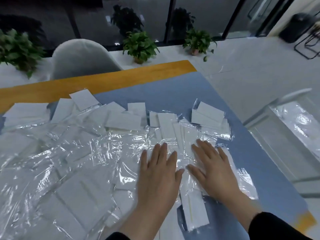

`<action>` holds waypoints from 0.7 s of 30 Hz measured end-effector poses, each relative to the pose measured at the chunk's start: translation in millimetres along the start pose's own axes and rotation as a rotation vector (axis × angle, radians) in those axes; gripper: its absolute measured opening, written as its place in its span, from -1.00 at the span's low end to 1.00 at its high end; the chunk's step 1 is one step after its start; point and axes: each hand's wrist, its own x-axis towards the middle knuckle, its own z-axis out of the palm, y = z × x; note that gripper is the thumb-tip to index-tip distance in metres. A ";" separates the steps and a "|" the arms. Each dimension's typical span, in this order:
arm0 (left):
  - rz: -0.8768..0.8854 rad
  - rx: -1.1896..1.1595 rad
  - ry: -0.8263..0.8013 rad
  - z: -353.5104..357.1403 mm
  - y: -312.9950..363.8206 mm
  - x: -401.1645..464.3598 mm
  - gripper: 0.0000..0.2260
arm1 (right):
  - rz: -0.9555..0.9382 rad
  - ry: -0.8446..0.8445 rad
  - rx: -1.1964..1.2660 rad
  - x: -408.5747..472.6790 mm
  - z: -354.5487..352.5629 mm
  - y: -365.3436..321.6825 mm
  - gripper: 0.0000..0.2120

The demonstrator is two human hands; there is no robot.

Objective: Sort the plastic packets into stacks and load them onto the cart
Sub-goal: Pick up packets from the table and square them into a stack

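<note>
Several clear plastic packets with white cards inside lie scattered in a loose heap over a blue table. A small stack of packets sits at the heap's far right. My left hand lies flat, fingers straight, on packets near the table's middle. My right hand rests flat beside it on other packets, fingers spread. Neither hand grips anything. A white cart stands to the right of the table, with plastic packets lying on its top shelf.
The table has an orange strip along its far edge. A grey chair stands behind it. Potted plants line a white ledge by dark windows. A black bin stands at the far right.
</note>
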 end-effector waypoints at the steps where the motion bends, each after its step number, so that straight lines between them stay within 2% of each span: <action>1: 0.008 0.012 0.009 0.9 -1.1 0.2 -0.56 | 0.002 0.016 0.006 0.6 0.1 -0.8 -0.35; 8: 0.010 0.060 0.126 10.9 -2.2 6.7 -0.56 | -0.002 0.087 0.047 0.1 5.9 1.2 -0.34; 15: 0.028 0.129 0.165 21.5 -7.5 1.9 -0.53 | -0.057 0.205 0.117 -5.2 13.8 1.7 -0.40; 20: 0.000 0.129 0.184 15.2 -3.0 -0.6 -0.46 | -0.039 0.272 0.415 -6.9 5.9 1.8 -0.60; 21: -0.009 0.151 0.232 14.2 -1.5 -0.7 -0.44 | -0.036 0.297 0.484 -4.2 2.8 -2.0 -0.62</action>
